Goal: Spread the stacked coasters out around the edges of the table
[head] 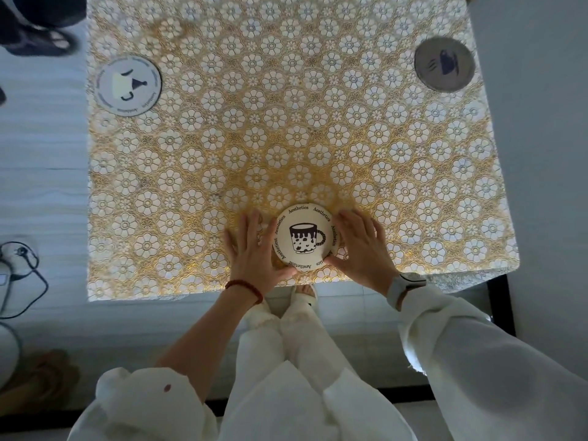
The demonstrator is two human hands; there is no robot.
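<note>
A round cream coaster (304,238) with a mug drawing and "Aesthetics" lettering lies near the table's front edge, at its middle. My left hand (254,249) rests flat against its left rim and my right hand (359,246) against its right rim, thumbs curling under the near side. Whether more coasters lie beneath it I cannot tell. A white coaster (128,85) lies flat by the left edge. By the right edge, toward the far corner, sits a grey coaster (444,64) printed with a dark steaming cup.
The table (286,138) carries a gold and white flower-patterned cloth. Someone's sandalled foot (41,39) stands on the floor at the far left. A cable and a small device (19,259) lie on the floor to the left. My own feet (302,297) show below the front edge.
</note>
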